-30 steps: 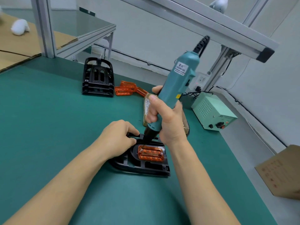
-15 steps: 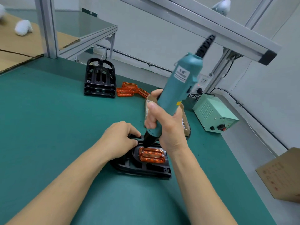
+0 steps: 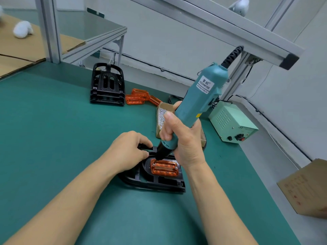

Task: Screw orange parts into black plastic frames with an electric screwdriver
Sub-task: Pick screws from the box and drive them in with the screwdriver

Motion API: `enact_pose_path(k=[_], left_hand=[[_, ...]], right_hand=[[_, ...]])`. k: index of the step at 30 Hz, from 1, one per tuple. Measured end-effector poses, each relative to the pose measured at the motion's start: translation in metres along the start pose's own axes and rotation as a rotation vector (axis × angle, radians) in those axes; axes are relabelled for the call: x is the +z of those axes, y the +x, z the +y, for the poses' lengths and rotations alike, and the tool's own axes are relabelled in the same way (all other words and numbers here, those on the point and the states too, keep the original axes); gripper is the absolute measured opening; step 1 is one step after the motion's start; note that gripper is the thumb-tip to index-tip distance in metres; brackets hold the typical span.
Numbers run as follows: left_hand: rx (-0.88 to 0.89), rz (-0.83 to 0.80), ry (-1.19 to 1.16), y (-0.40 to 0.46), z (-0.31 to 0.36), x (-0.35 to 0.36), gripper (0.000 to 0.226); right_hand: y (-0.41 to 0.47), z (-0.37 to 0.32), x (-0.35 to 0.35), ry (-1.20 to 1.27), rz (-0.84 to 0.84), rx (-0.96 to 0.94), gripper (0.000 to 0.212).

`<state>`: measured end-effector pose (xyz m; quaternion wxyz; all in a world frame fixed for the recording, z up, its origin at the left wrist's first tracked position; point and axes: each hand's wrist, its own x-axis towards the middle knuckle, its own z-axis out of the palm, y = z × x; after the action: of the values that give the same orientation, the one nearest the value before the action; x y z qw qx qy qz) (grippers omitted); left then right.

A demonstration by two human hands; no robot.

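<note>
Electric screwdriver is gripped in the right hand, fingers wrapped round its teal body, tilted with the black nose set on the upper left corner of the orange part. That part is seated in the black plastic frame, which lies flat on the green mat beneath both hands. The frame's far edge is held by the curled fingers of the left hand. Beyond the hands are located a stack of black frames, spare orange parts and a box of screws; a power supply is positioned right of the right hand.
</note>
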<state>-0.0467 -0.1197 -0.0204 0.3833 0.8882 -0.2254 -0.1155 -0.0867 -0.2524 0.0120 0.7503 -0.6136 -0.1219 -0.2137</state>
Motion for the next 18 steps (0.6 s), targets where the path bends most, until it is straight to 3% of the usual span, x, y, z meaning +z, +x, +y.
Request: enact_pose_path(k=[4,10,18], left_hand=[[0.009,0.013,-0.020,0.000,0.000,0.001,0.019],[0.024,0.004,0.017,0.001,-0.001,0.002,0.037],[0.027,0.006,0.047,0.001,0.000,0.001,0.034]], right_hand=[[-0.002,0.000,0.001,-0.004,-0.048,0.002,0.022],[-0.005,-0.002,-0.002,-0.001,0.002,-0.025,0.021],[-0.010,-0.010,-0.012,0.216,0.243,-0.024,0.015]])
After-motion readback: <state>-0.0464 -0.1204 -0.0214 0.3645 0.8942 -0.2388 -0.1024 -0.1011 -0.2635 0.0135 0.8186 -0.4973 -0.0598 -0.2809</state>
